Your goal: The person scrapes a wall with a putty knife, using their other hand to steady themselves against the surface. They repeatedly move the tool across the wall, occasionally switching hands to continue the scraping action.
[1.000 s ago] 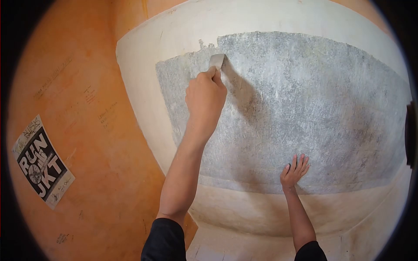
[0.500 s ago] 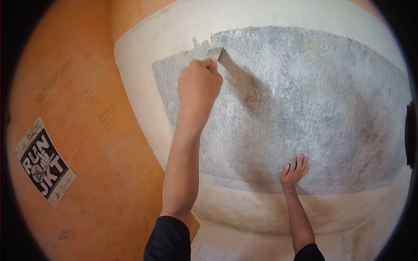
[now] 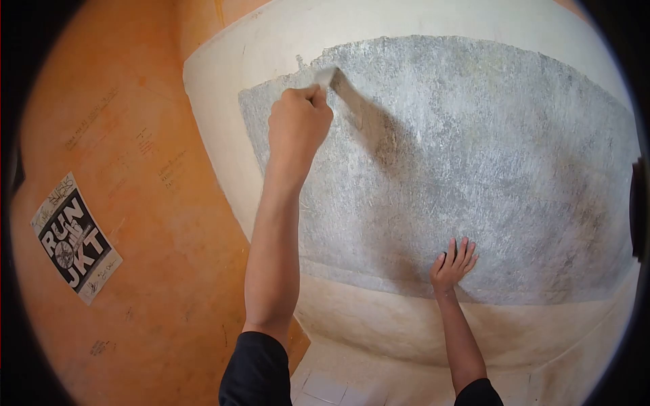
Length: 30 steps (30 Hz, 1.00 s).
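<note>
My left hand is closed round a scraper, its handle hidden in the fist. The scraper's flat metal blade is at the ragged upper left edge of a rough grey patch on the white wall. Lower right, my right hand lies against the grey patch near its bottom edge, fingers spread and holding nothing. A dark shadow stretches down and right from the blade.
An orange wall with handwriting stands at the left and bears a black-and-white poster. Below the white wall, light floor tiles show. A dark object stands at the right edge.
My left hand and the scraper have moved slightly left. The grey area's notched top edge beside the blade has less white in it. My right hand keeps its place on the wall.
</note>
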### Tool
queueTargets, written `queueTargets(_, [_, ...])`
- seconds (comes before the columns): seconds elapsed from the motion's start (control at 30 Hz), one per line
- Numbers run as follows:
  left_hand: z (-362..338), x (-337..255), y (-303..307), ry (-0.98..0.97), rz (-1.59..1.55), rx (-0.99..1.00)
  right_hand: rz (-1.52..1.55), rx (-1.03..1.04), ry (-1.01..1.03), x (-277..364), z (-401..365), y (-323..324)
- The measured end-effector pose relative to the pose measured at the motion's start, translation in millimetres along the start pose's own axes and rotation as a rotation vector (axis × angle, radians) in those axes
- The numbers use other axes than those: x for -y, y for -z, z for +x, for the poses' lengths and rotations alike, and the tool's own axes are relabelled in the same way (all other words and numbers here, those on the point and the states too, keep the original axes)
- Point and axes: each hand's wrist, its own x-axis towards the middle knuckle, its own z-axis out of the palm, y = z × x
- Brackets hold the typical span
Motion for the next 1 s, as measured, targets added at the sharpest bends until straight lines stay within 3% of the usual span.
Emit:
queueTargets(0.3, [-3,9,-8,-0.028,0.016,-0.012,0.008,0.029,0.002,-1,-1,2])
queueTargets(0.4, [4,11,-16,-0.044,0.059,-0.137,0.028,0.009,0.011,-1,0,2])
queueTargets(0.5, [3,14,-8,-0.106,0.057,-0.047,0.026,0.012,-0.008,0,0,2])
queueTargets(0.57, [9,13,-19,-0.152,0.077,-0.139,0.023,0.014,-0.012,1,-1,1])
queueTargets(0.9, [6,7,-5,-0.033,0.058,-0.071,0.034,-0.004,-0.008,1,0,2])
queueTargets(1.0, [11,10,-3,-0.108,0.079,-0.005,0.019,-0.022,-0.001,1,2,1])
